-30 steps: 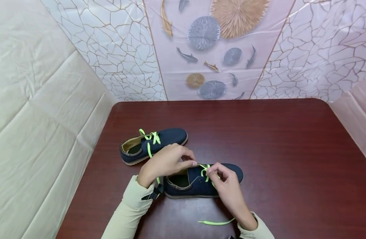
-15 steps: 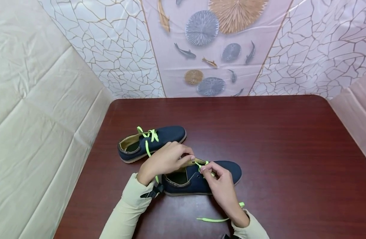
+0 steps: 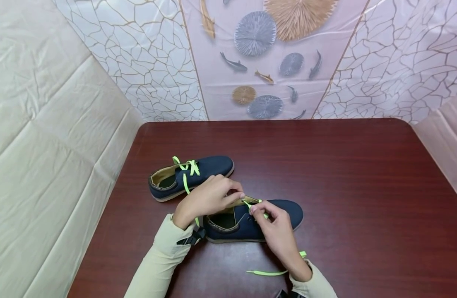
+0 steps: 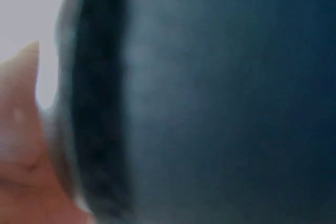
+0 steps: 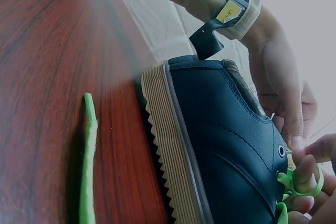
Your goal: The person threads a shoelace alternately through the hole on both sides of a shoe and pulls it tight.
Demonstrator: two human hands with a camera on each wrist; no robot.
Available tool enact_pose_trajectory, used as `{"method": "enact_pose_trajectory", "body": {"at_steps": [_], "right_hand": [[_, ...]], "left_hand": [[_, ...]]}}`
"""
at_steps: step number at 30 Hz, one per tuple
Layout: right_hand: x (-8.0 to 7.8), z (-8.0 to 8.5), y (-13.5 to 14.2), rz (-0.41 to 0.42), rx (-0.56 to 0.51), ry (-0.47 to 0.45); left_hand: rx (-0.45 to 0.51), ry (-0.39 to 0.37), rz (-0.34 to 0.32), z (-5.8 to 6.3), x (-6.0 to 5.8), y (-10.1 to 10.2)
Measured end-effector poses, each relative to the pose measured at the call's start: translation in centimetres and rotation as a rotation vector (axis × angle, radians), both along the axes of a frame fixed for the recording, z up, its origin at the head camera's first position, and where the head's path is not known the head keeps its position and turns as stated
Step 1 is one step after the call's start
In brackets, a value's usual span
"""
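A navy shoe (image 3: pixel 228 235) with a tan ridged sole (image 5: pixel 168 145) lies on its sole, toe to the right. My left hand (image 3: pixel 208 198) reaches over its opening and pinches the far eyelet flap, whose tan lining shows. Thumb and forefinger of my right hand (image 3: pixel 277 221) pinch a neon green shoelace (image 3: pixel 246 204), which runs toward the left fingertips at the flap. In the right wrist view, a green loop (image 5: pixel 317 179) curls around the right fingers beside a bare metal eyelet (image 5: pixel 282 151). The left wrist view is mostly filled by blurred dark blue shoe.
Behind the left hand lies a second navy shoe (image 3: pixel 215 164) with green laces, one strand passing under the left wrist. A loose lace end (image 3: pixel 266 273) rests on the dark red table (image 3: pixel 362 186) near the right wrist. Patterned wall panels stand behind the table.
The right hand has moved slightly left along the shoe with the shoelace, closer to the left fingertips. The far flap now shows more of its tan lining. The left hand has stayed nearly still.
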State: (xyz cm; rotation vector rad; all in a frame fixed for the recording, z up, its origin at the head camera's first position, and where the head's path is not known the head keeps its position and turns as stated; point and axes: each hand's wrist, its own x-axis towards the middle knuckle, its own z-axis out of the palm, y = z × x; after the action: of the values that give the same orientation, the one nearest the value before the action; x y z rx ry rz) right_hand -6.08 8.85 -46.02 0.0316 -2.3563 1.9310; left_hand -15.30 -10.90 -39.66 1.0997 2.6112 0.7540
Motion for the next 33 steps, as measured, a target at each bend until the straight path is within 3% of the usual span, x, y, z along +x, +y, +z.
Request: {"method": "enact_pose_trajectory", "body": {"at_steps": [12, 24, 29, 33], "right_hand": [[-0.1, 0.0, -0.6, -0.065, 0.095, -0.005], [-0.4, -0.1, -1.1, -0.109, 0.186, 0.023], [-0.4, 0.1, -1.0, -0.105, 0.191, 0.018], [-0.2, 0.2, -0.6, -0.101, 0.174, 0.026]], "left_hand": [[0.024, -0.041, 0.03, 0.2, 0.1, 0.0], [0.064, -0.144, -0.049, -0.5, -0.8, -0.6], [0.052, -0.15, -0.014, -0.5, -0.8, -0.5], [0.051, -0.156, 0.053, -0.3, -0.7, -0.4]]}}
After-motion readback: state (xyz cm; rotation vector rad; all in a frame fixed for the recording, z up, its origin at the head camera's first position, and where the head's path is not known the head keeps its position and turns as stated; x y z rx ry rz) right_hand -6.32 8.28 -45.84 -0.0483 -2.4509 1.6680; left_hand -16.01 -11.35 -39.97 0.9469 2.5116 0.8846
